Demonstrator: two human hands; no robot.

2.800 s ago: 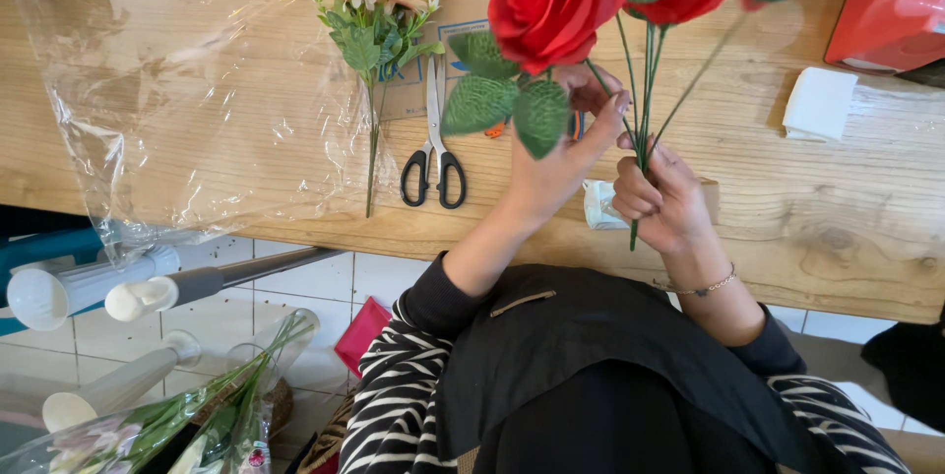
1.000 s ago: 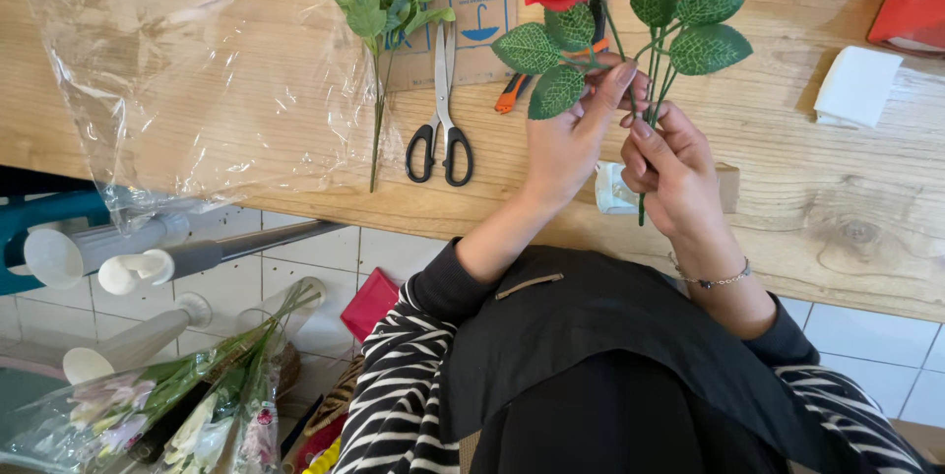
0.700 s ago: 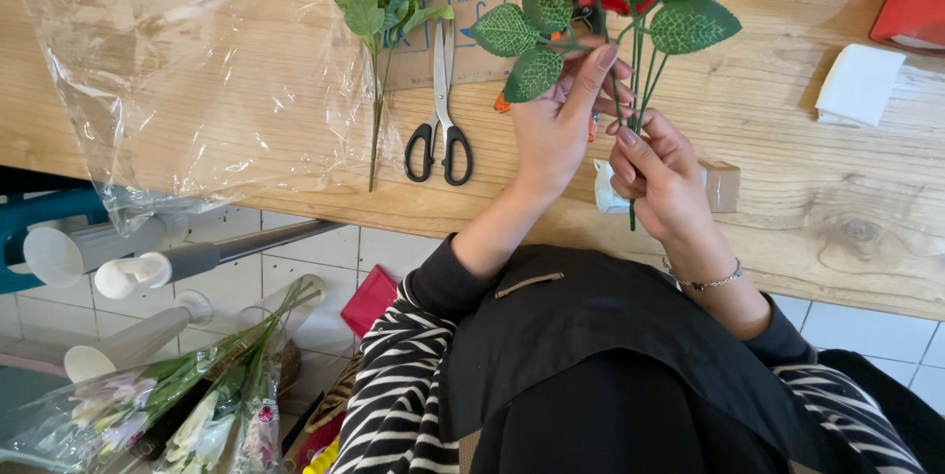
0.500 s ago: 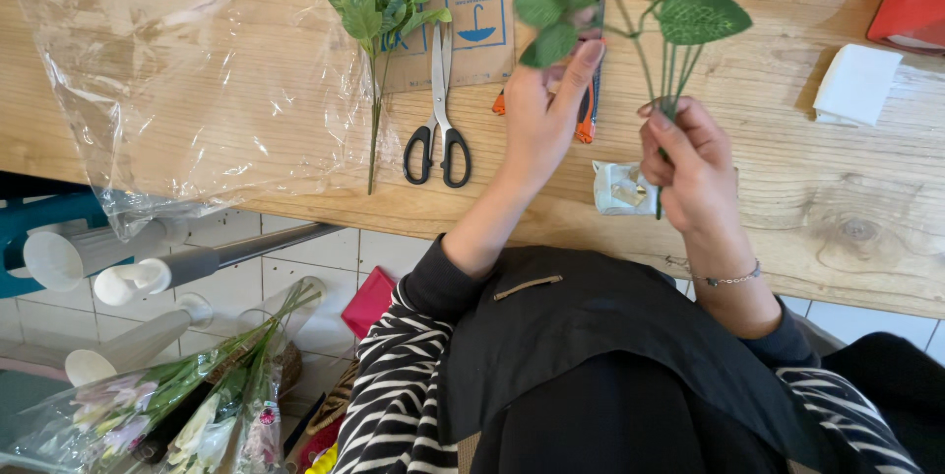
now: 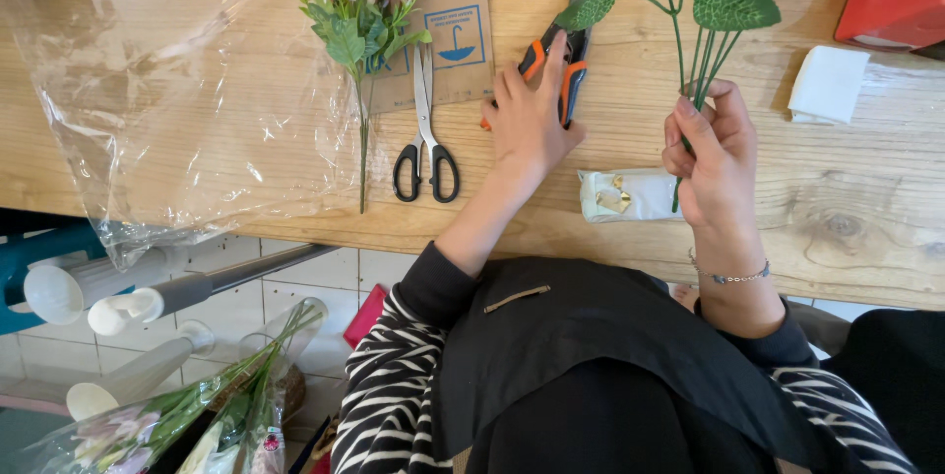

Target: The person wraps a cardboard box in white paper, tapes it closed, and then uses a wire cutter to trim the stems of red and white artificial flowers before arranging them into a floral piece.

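Reaching for cutters, roses in right hand

Wooden table (image 5: 866, 228) spans the far side. Clear plastic sheet (image 5: 177, 90) covers its left part. Right hand (image 5: 714, 154) is closed around the green stems of the red rose bunch (image 5: 704, 31), held upright, right of centre. Left hand (image 5: 527, 120) lies flat, fingers loosely spread on the orange-and-black cutters (image 5: 571, 65), centre far. Black-handled scissors (image 5: 425, 129) lie just left. Small flower sprig (image 5: 359, 31) beside them.
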